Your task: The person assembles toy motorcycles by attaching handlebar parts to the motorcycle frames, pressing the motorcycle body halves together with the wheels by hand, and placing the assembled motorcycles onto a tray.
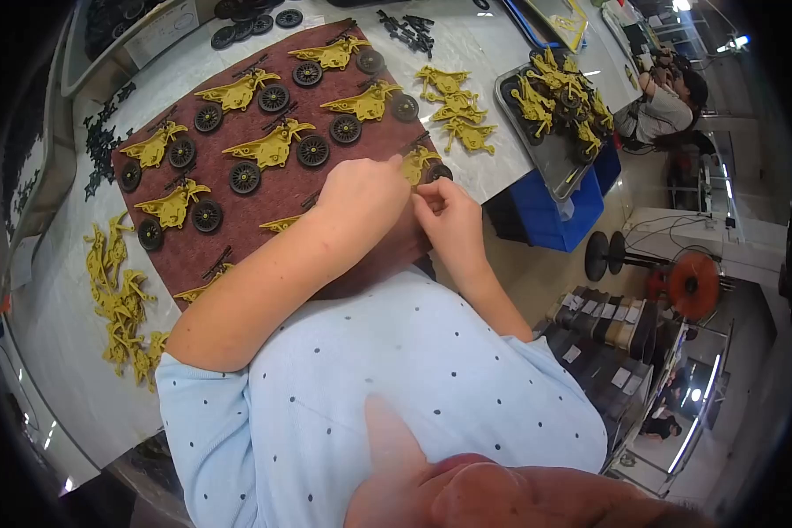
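"Dotted blue shirt up front — and beyond it?"

"Left hand at a yellow toy motorbike, right side of the red cloth; I can't tell its grip."

"Right hand?"

"Beside that bike, thumb and fingers curled close — pinching anything? Can't tell."

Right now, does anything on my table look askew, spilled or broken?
Nothing clearly stands out: the toy motorbikes lie in rough rows on the maroon cloth, with no visible spill or breakage. Those behind your left forearm are partly hidden.
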### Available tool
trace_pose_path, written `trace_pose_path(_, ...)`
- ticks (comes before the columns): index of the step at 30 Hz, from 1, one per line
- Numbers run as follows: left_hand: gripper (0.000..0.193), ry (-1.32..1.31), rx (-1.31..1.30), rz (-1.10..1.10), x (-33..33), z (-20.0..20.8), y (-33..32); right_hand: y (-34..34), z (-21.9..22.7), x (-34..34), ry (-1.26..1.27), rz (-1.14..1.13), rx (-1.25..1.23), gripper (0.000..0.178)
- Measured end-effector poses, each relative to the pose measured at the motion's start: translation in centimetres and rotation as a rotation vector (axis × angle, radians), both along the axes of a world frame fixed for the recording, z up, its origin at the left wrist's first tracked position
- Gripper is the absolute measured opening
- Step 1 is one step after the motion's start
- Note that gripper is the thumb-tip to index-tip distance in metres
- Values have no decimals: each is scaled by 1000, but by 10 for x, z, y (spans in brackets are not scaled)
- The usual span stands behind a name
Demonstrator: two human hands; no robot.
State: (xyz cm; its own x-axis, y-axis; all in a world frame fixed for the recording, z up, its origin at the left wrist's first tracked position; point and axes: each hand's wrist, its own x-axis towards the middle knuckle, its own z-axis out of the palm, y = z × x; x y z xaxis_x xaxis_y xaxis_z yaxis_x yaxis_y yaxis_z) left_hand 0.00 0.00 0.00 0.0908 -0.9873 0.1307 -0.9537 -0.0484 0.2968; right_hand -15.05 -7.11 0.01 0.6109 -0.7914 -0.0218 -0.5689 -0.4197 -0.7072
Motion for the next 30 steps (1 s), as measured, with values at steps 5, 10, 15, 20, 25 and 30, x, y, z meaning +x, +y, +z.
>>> trace_pose_path(5, 25, 29, -67, -20, 1, -3, 3, 10, -7, 1, -66, -36, -166, 10)
trace_pose_path(10, 24, 26, 27, -27, 3, 11, 1, 4, -12, 4, -37, 24, -269, 9)
trace_pose_path(15, 21, 146, -184, -101, 19, 3, 5, 13, 18, 4, -14, 28, -177, 14)
trace_pose_path(20, 28, 1777, 92, 359, 23, 58, 31, 27, 49, 10, -325, 147, -237, 24)
trace_pose_path(25, 38, 2062, 64, 502, 16, 68, 54, 37, 51, 24, -311, 462, -347, 39)
trace_pose_path(30, 41, 2142, 90, 488, 18, 61, 70, 42, 45, 24, -285, 468, -375, 31)
